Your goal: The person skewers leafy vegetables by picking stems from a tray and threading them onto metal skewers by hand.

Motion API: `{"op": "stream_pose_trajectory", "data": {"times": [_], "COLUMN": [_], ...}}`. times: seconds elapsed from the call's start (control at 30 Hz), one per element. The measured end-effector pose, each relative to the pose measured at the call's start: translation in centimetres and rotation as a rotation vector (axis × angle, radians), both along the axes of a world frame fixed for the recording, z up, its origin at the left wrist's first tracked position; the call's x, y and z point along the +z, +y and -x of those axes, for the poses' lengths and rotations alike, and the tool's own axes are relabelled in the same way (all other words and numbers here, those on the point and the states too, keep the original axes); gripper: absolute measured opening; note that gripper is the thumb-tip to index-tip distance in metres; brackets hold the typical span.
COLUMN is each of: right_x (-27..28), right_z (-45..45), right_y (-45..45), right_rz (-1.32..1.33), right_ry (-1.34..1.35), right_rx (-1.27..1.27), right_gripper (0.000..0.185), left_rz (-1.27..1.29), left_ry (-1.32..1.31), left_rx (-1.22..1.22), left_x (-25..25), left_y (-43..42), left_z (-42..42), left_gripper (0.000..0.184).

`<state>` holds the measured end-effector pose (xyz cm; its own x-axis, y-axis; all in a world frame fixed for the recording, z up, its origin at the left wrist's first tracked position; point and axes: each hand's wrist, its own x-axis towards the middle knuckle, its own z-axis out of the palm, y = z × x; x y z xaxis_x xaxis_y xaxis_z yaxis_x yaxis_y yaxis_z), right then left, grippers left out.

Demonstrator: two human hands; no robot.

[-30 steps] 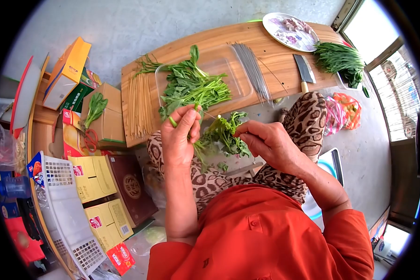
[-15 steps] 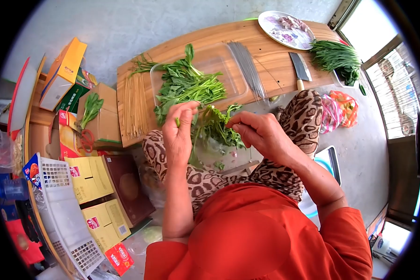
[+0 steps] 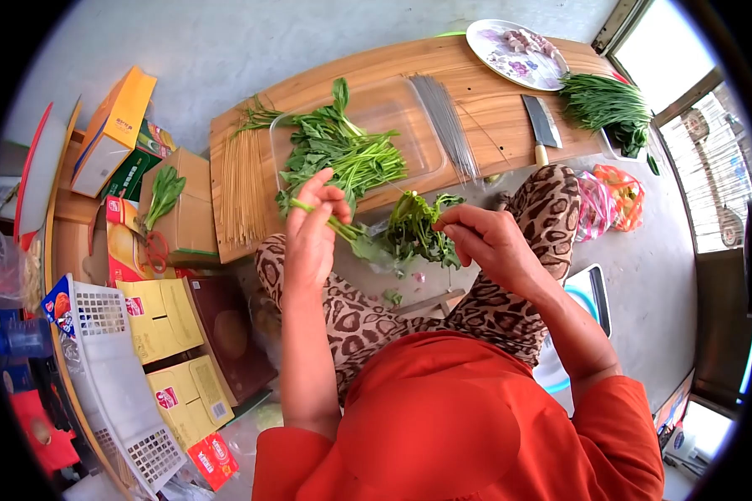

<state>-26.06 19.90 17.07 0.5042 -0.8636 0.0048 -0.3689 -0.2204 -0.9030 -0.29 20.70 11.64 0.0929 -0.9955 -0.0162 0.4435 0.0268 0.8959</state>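
Note:
My left hand [image 3: 311,242], fingers partly curled, holds a leafy green stalk [image 3: 342,227] that slants down to the right, its leaf end hanging over the gap between my knees. My right hand [image 3: 486,240] is pinched, its fingertips at the edge of a clump of leafy greens [image 3: 422,230]; what lies between them is too small to make out. The clump sits low between my legs, with part of a clear plastic bag under it. In front, a clear plastic tray [image 3: 422,134] on the wooden table holds a heap of leafy stalks [image 3: 351,154].
On the table [image 3: 309,88] lie bamboo skewers [image 3: 242,188], metal skewers [image 3: 444,121], a cleaver [image 3: 541,125], a plate of meat pieces [image 3: 497,63] and chives [image 3: 606,100]. Boxes [image 3: 171,321] and a white basket [image 3: 113,367] stand left. Plastic bags [image 3: 614,196] rest on the floor at right.
My left hand has turned and moved slightly left, and its stalk now shows lengthwise. My right hand has shifted right, away from my left hand.

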Motion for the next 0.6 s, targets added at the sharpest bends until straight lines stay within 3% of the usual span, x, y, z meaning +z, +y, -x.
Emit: {"op": "stream_pose_trajectory", "data": {"times": [0.1,0.2,0.37,0.43,0.6], "right_x": [0.6,1.2,0.6,0.9,0.8], "right_z": [-0.3,-0.5,-0.9,-1.1,-1.6], "right_y": [0.2,0.2,0.2,0.0,-0.1], "right_rz": [-0.052,-0.094,-0.056,-0.026,-0.059], "right_ry": [0.001,-0.021,-0.045,-0.041,-0.037], "right_rx": [0.019,0.034,0.055,0.079,0.084], "right_gripper": [0.016,0.014,0.015,0.014,0.013], "left_rz": [0.015,-0.076,-0.061,0.015,0.014], "left_ry": [-0.044,-0.269,-0.228,-0.287,-0.086], "left_rx": [-0.017,0.028,0.071,0.073,0.087], "left_x": [0.4,0.8,1.2,1.9,1.4], "left_y": [-0.3,-0.7,-0.7,-0.8,-0.8], "left_z": [0.8,1.1,1.4,1.6,1.7], "left_gripper": [0.043,0.044,0.047,0.042,0.017]}}
